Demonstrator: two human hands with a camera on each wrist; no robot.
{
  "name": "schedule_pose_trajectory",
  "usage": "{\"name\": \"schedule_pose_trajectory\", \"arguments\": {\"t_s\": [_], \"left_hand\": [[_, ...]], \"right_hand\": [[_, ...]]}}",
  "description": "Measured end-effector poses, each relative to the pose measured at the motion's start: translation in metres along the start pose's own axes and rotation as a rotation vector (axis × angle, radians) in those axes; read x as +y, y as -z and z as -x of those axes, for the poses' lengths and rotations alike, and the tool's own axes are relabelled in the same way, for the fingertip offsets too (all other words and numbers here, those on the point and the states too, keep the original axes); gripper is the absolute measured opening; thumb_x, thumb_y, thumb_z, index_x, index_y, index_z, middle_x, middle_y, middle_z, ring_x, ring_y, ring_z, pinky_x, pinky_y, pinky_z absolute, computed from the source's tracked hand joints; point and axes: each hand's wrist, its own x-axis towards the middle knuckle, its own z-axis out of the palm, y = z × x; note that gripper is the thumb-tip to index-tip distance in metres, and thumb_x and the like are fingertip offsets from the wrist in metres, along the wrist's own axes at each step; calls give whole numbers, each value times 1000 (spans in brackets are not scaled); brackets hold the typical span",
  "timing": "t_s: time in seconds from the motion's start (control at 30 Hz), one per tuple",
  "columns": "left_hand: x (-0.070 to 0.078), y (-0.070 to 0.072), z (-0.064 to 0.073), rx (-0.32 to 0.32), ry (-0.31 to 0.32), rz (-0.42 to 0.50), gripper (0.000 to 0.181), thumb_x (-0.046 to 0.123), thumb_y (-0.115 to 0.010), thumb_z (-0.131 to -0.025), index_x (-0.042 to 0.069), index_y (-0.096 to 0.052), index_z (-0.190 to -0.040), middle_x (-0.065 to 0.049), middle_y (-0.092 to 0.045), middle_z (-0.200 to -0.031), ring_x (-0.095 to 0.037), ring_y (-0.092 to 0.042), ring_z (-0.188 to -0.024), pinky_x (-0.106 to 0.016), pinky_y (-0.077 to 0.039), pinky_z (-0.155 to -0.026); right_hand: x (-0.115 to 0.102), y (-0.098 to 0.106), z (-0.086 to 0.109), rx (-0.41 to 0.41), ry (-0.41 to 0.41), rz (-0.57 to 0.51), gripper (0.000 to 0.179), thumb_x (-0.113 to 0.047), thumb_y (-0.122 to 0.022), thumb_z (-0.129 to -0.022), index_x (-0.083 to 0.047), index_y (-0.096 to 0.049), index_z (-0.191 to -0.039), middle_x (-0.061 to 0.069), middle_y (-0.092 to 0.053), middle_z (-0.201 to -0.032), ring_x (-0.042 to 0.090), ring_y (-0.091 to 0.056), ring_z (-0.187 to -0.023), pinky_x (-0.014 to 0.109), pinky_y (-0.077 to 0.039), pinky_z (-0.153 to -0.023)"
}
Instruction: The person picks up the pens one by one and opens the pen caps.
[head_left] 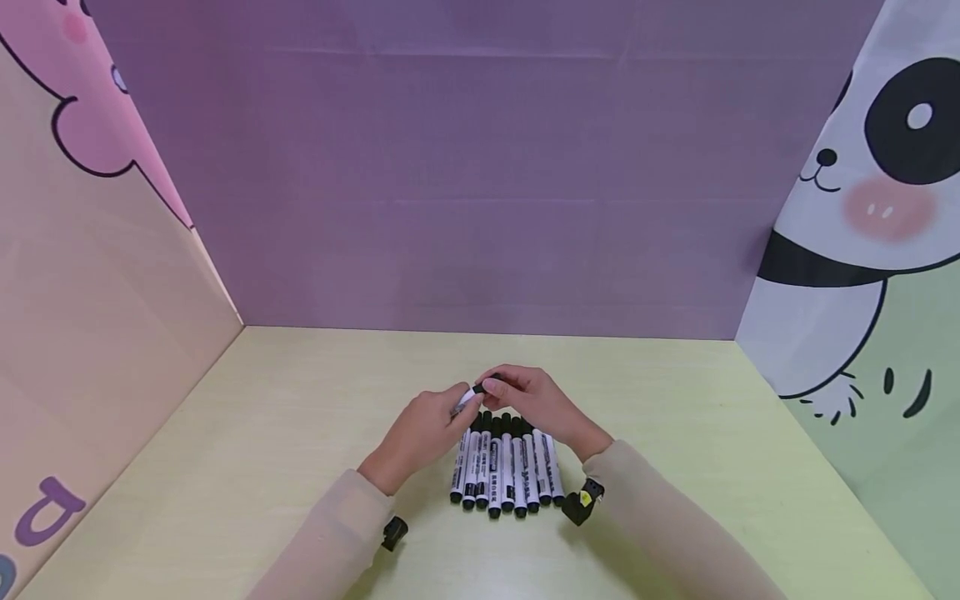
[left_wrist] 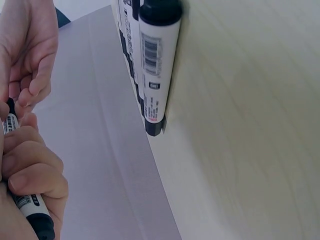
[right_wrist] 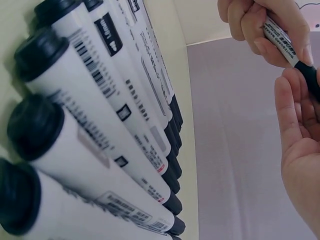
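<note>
A white marker (head_left: 467,398) with a black cap is held at a tilt above the table. My left hand (head_left: 422,429) grips its white barrel, with fingers curled round it in the left wrist view, where the marker's black end (left_wrist: 42,226) sticks out below. My right hand (head_left: 546,404) pinches the black cap (right_wrist: 306,75) between thumb and fingers; the frame edge cuts off part of this grip in the right wrist view. Just below both hands lies a row of several similar markers (head_left: 507,471), side by side with their black caps pointing away from me. The hands hide some cap ends.
The pale wood-grain table (head_left: 315,417) spreads out around the row. A purple backdrop (head_left: 480,183) stands at its far edge. Printed panels rise at both sides, pinkish on the left (head_left: 105,333) and a panda picture (head_left: 885,208) on the right.
</note>
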Motion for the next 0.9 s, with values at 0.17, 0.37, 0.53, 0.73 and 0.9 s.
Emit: {"name": "schedule_pose_trajectory", "arguments": {"t_s": [0.17, 0.37, 0.53, 0.73, 0.9], "left_hand": [[0, 0, 0, -10, -11, 11, 30, 37, -46, -107, 17, -52, -85, 9, -35, -57, -6, -34, -50, -26, -32, -51], [-1, 1, 0, -26, -9, 38, 30, 39, -46, -107, 18, -53, -86, 9, -34, -58, -5, -33, -51, -26, -32, -52], [-5, 5, 1, -70, 8, 82, 33, 43, -45, -107, 19, -52, -85, 8, -32, -59, -5, -27, -51, -26, -30, -53], [-3, 8, 1, -111, 7, 101, 38, 48, -42, -106, 18, -50, -86, 7, -31, -60, -7, -26, -52, -26, -28, -53], [-1, 9, 2, -127, 27, 99, 36, 48, -42, -107, 17, -51, -89, 7, -31, -61, -7, -28, -52, -26, -29, -54]], "right_hand": [[2, 1, 1, -4, 14, 5, 22, -18, -57, -104, -3, -68, -116, 15, -70, -102, 49, -62, -101, 54, -51, -91], [0, 3, 1, -17, 42, 29, 23, -17, -57, -104, -3, -67, -118, 14, -70, -104, 46, -63, -102, 49, -52, -92], [-6, 8, 4, -38, 43, 59, 28, -18, -60, -102, -2, -66, -124, 6, -71, -107, 45, -63, -105, 57, -49, -93], [-12, 12, 4, -66, 25, 80, 26, -19, -61, -102, -6, -67, -123, 5, -71, -106, 43, -63, -102, 60, -47, -93], [-11, 12, 5, -73, -7, 60, 30, -22, -60, -103, -4, -65, -126, 6, -70, -107, 44, -61, -105, 60, -46, -95]]}}
